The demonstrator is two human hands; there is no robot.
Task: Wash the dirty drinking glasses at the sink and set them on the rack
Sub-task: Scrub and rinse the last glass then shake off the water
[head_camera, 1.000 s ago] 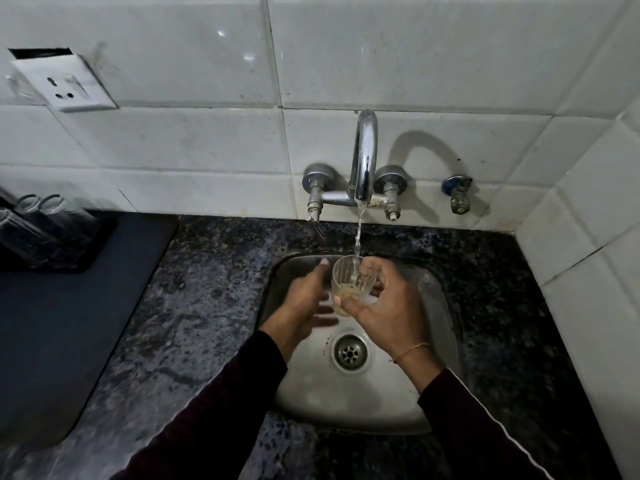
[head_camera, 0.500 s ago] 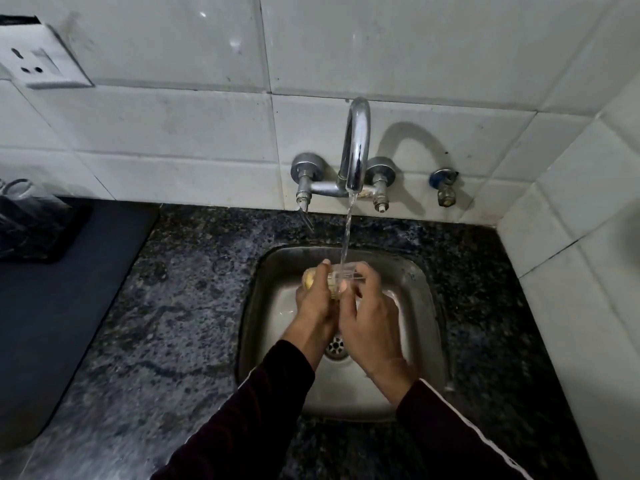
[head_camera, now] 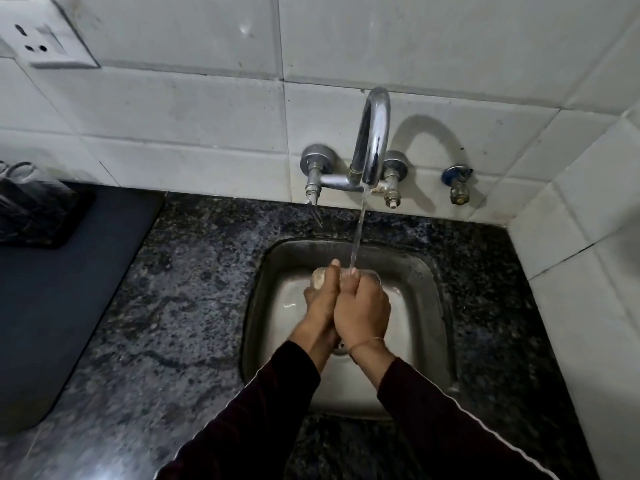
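A small clear drinking glass [head_camera: 318,277] lies on its side over the steel sink [head_camera: 429,271], its base pointing left. My left hand [head_camera: 320,303] and my right hand [head_camera: 363,306] are both wrapped around it, side by side, hiding most of it. Water runs from the chrome tap [head_camera: 372,140] and lands on my right fingers and the glass. Far left, several clear glasses [head_camera: 24,181] stand on a black rack [head_camera: 69,220].
The speckled dark stone counter [head_camera: 173,306] surrounds the sink. A dark mat [head_camera: 52,306] covers its left part. A white tiled wall stands behind and to the right. A small blue-handled valve [head_camera: 457,185] sits right of the tap, a wall socket [head_camera: 45,39] at top left.
The glass went from upright under the stream to lying sideways. Both hands closed over it and moved lower into the sink. The view shifted slightly.
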